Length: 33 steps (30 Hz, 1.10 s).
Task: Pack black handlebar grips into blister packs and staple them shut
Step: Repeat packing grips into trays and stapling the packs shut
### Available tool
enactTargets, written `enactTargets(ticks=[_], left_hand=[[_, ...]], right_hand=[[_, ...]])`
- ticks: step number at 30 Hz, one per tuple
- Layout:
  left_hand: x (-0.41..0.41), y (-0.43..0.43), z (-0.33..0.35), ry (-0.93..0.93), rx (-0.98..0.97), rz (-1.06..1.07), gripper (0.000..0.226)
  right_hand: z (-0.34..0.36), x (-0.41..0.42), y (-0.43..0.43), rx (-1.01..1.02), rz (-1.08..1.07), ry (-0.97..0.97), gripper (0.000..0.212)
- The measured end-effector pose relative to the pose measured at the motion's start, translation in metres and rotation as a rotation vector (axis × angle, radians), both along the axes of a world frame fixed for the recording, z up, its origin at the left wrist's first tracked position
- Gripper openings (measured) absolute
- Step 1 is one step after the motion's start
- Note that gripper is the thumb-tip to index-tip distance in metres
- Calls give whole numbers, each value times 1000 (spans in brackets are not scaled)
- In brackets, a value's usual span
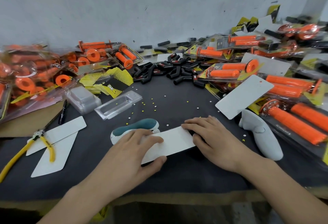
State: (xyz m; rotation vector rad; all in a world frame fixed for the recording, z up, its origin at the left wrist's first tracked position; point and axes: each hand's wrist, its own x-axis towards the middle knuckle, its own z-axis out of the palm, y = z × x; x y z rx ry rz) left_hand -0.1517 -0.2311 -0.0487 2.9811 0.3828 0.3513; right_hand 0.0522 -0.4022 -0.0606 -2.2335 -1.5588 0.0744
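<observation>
A white backing card (171, 142) lies face down on the black mat (177, 170) in front of me. My left hand (134, 151) holds its left end, fingers flat on top and thumb at the near edge. My right hand (211, 138) presses on its right end, where something black shows under the card. A teal and white stapler (136, 126) lies just behind the card. A pile of bent black grips (170, 69) sits at the back of the mat. Empty clear blister shells (119, 104) lie at the middle left.
Packed orange grips (292, 113) are heaped along the right and orange grips in packs (35, 74) along the left. A white stapler (260, 133) lies right of my right hand. Yellow pliers (40, 143) and spare white cards (56, 145) lie at the left. A white card (243, 97) leans at the right.
</observation>
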Motion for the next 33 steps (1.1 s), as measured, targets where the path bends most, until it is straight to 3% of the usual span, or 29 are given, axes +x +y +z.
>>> enactTargets(ticks=[7,17,33], left_hand=[[7,-6,-4,-12,-50,-21,56],[-24,25,31,72,109,-81,38],[-12,12,15,53,44,-30,49]], right_hand=[[0,-1,1,7,-8,-1,42],[-1,2,1,18,24,-36,44],[1,-1,1,-5,4,-15,44]])
